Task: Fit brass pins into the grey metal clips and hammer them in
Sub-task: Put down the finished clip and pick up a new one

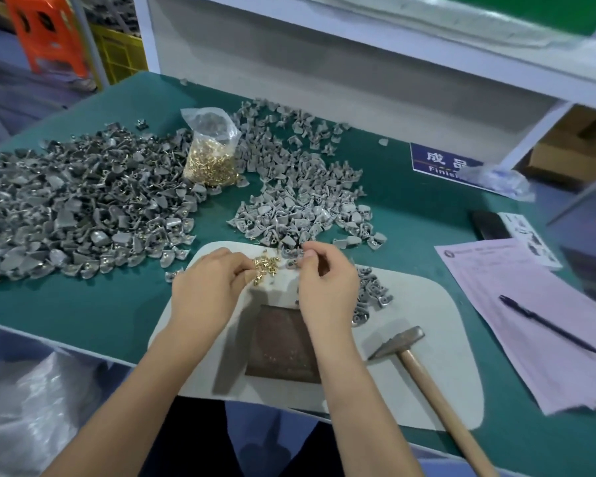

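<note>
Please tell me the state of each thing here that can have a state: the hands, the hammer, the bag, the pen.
left hand: fingers curled, holding a cluster of brass pins.
right hand: fingertips pinched together; what they hold is unclear.
hammer: lying unused on the white mat.
plastic bag of pins: upright, top open.
pen: lying on the pink papers.

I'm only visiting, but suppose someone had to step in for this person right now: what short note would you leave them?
Left hand: holds a small heap of brass pins at its fingertips.
Right hand: fingers curled, pinching something small; I cannot tell what.
Hammer: lies untouched on the white mat, right of the dark metal block.
Supplies: bag of pins at the back, with piles of grey clips on both sides.
A few clips lie on the mat by the right hand; whether they are pinned is unclear.
Left: fit pins, hammer them in.
</note>
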